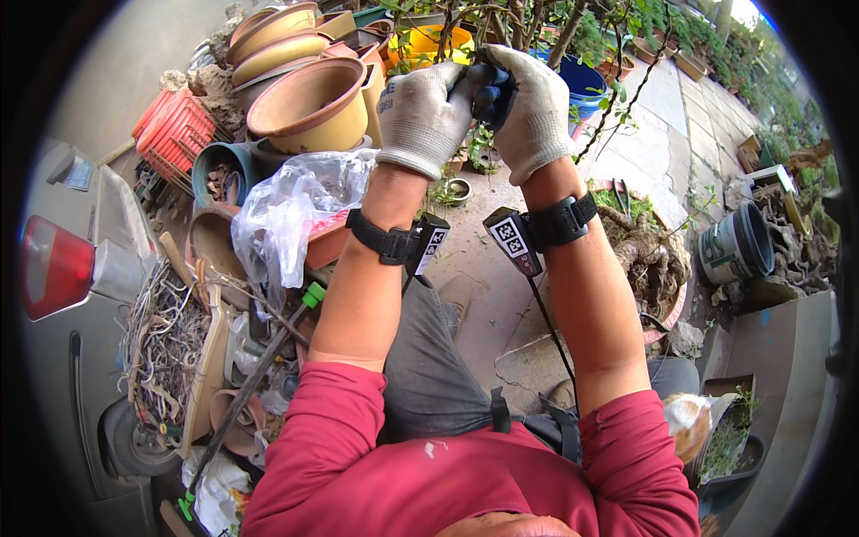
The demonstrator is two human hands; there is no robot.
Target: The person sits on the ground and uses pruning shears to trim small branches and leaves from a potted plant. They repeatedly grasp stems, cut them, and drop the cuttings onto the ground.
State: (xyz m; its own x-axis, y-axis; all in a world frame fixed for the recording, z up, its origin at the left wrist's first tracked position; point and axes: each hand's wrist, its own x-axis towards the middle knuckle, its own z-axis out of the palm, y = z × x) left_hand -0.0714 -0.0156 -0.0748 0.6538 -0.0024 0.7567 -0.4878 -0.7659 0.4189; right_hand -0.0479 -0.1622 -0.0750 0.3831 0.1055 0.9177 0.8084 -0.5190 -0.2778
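Note:
My left hand (427, 113), in a pale knit work glove, is raised before me with its thumb and fingers pinched together. Facing it, my right hand (530, 101) wears a matching glove with a dark palm, its fingers curled inward. The fingertips of both hands meet among the woody stems of a leafy shrub (515, 27). Whatever lies between the fingers is too hidden to make out. Behind the hands stand a yellow plastic tub (433, 41) and a blue bucket (582, 84). A thin dark twisted branch (624, 107) hangs to the right of my right hand.
Stacked plastic flower pots (309, 101) and a clear plastic bag (282, 215) crowd the left. A black pole with green fittings (255, 376) slants near my left arm. On the right are a pot holding a gnarled root stump (647, 258), pliers (625, 196) and a cat (688, 423).

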